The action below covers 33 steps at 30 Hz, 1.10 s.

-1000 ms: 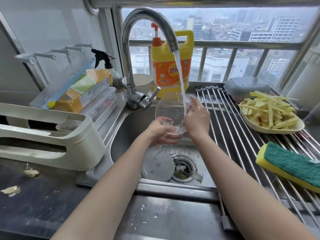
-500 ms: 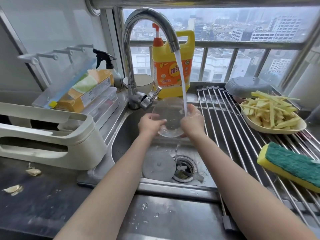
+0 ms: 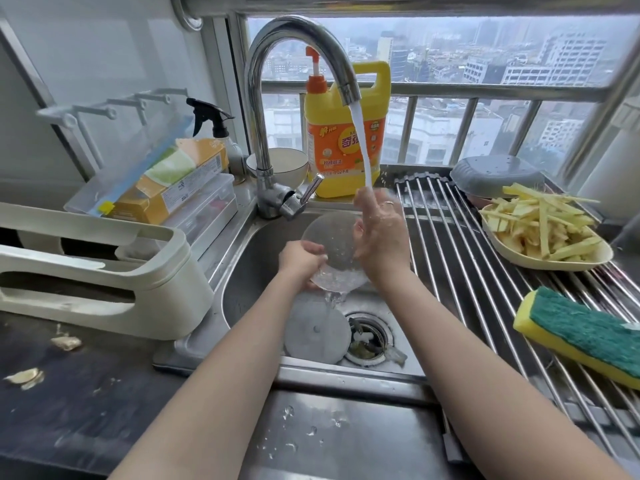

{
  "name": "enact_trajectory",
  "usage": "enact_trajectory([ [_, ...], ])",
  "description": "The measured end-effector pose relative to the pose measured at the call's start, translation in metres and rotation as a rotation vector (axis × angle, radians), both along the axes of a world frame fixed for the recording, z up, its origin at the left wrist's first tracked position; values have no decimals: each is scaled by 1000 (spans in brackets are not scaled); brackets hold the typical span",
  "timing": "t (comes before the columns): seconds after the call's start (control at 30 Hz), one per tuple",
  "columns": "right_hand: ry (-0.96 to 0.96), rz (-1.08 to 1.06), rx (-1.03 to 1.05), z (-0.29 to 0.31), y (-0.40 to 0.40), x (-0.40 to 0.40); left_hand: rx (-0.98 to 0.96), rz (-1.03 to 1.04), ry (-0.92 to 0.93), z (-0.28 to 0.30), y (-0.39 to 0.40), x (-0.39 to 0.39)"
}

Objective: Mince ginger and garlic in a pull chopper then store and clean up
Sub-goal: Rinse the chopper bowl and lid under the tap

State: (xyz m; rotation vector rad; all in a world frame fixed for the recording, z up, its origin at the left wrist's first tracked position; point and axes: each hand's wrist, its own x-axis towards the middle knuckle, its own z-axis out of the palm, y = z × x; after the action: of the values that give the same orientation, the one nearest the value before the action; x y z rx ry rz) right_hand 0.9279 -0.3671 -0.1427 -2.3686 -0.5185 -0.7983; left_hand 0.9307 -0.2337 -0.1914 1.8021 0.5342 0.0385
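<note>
Left hand (image 3: pixel 300 261) grips the clear chopper bowl (image 3: pixel 330 251) by its lower rim, tilted over the sink (image 3: pixel 249 271). Right hand (image 3: pixel 379 237) lies flat and unclenched against the bowl's right side under the tap's stream (image 3: pixel 362 143), while water spills from the bowl.

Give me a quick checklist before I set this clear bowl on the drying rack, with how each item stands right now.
1. Hold on the clear bowl: left hand grips its lower rim, right hand steadies the side. Ok.
2. Bowl emptied: water is pouring out of its low edge. Not ok.
3. Faucet off: water is running. Not ok.
4. Bare spot on the drying rack: open bars between sink and sponge. Ok.
5. Bowl free of residue: wet and blurred. Cannot tell.
</note>
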Motion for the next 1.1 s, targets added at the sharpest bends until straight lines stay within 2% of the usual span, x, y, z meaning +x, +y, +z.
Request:
enact_trajectory([
  [0.03,-23,56,-62,-1,-1,1,-14,12,11,2,0,-1],
  [0.07,48,105,-157,-2,-1,2,-19,15,38,3,1,-1],
  [0.2,650,143,-698,-17,1,8,14,-79,175,14,-3,-5],
  [0.27,870,301,-808,-17,2,4,69,-78,169,14,-4,-6],
  [0.33,1022,397,-680,-14,0,-1,121,-65,185,14,-1,-6],
  [0.4,1047,392,-533,-9,2,-5,143,-28,211,12,5,-7],
  [0.5,829,322,-402,-10,5,-1,127,42,203,8,9,-6],
  [0.6,590,162,-41,-11,0,8,7,36,110,9,10,-6],
  [0.67,413,72,199,-10,-4,13,-88,-36,70,10,11,-5],
  [0.73,290,35,317,-5,-2,14,-233,-139,89,13,7,-5],
  [0.83,169,-3,477,0,-3,13,-319,-287,118,18,6,-5],
  [0.9,216,-3,602,2,-9,16,-345,-343,120,18,6,-5],
  [0.97,428,61,632,7,-13,16,-361,-354,101,17,6,-5],
  [1.03,690,151,688,12,-14,12,-423,-266,11,21,4,-7],
  [1.1,897,262,788,15,-16,7,-622,-111,-103,23,6,-3],
])
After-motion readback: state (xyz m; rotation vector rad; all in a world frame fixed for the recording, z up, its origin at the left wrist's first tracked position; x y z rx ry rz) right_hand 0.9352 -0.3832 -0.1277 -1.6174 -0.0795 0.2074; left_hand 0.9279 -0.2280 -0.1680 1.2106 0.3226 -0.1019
